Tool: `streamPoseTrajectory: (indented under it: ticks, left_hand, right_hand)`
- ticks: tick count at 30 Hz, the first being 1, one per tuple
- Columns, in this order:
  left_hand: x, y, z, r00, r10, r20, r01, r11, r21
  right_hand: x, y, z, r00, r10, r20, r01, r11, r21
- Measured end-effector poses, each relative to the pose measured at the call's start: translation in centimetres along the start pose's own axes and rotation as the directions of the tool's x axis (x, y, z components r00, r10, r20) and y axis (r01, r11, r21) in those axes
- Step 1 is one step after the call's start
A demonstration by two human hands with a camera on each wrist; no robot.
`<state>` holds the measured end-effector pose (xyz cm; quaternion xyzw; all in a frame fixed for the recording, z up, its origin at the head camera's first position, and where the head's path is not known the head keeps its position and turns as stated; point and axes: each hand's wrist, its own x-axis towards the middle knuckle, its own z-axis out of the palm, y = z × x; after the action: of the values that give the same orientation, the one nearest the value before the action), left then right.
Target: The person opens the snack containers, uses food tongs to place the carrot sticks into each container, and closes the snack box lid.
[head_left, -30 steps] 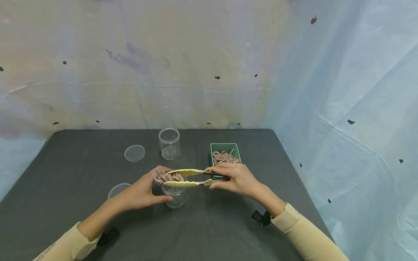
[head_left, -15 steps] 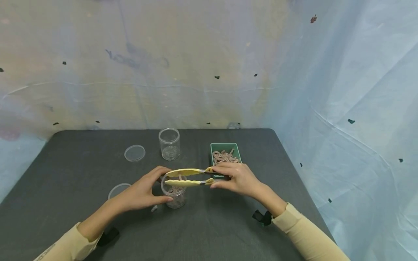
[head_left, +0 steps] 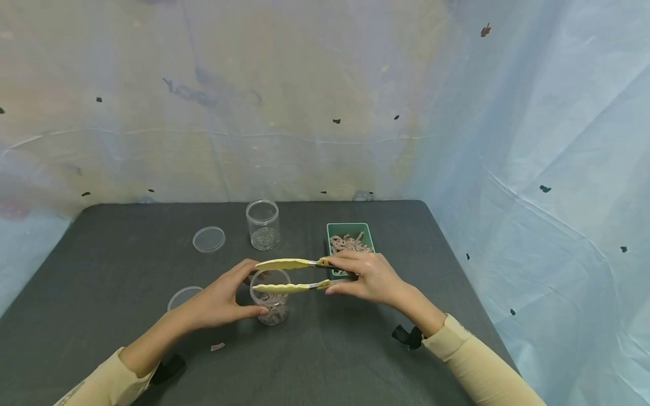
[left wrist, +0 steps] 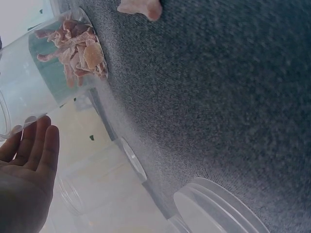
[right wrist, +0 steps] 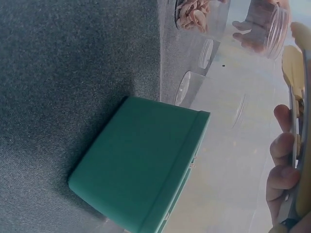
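My left hand (head_left: 223,299) holds a clear plastic jar (left wrist: 22,82) near its rim, thumb on the near side, fingers at the far side. Pinkish-brown strips (left wrist: 77,53) that look like shredded meat lie in a heap at the jar's bottom. With my right hand (head_left: 370,276) I grip tongs (head_left: 286,264) with black handles and wavy yellow tips. Their two tips stand apart over the jar's mouth, nothing between them. One loose strip (head_left: 217,347) lies on the dark table near my left forearm.
A green tub (right wrist: 136,155) of more strips stands behind my right hand. Farther back is a second clear jar (head_left: 251,225), with a clear lid (head_left: 209,239) to its left. Another lid (head_left: 183,293) is partly hidden by my left hand. Pale sheeting (head_left: 294,84) hangs behind the table.
The tongs have spread apart and let go of the clump of strips, which dropped into the jar. One strip fell outside onto the table. Both hands have stayed about in place.
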<state>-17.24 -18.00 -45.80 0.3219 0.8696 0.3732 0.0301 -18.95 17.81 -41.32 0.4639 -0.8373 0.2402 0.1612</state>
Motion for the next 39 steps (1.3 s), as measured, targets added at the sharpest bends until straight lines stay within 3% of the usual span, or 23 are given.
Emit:
streamPoseTrajectory:
  ticks: [10,19,24,33,39]
  left_hand:
    - [-0.1,-0.1,-0.1,1.0,0.027,-0.007,-0.027,0.999,-0.019]
    - [-0.1,-0.1,-0.1,0.999,0.032,-0.013,-0.032,0.999,-0.031]
    - [-0.1,-0.2,-0.1,1.0,0.028,-0.003,-0.029,0.999,-0.043]
    - [-0.2,-0.1,-0.2,1.0,0.014,0.007,-0.014,0.999,-0.046]
    - [-0.1,-0.2,-0.2,1.0,0.013,0.013,-0.012,0.999,-0.046]
  right_hand:
    - [-0.7,0.5,-1.4,0.998,0.043,-0.056,-0.042,0.999,0.011]
    - [-3.1,3.1,-3.6,0.988,0.088,-0.124,-0.085,0.996,0.036]
    - [-4.5,4.6,-4.8,0.983,0.14,-0.122,-0.141,0.99,-0.006]
    - [-5.7,6.8,-6.9,0.973,0.23,-0.012,-0.229,0.962,-0.152]
    - [-5.1,7.8,-8.4,0.934,0.329,0.136,-0.287,0.922,-0.262]
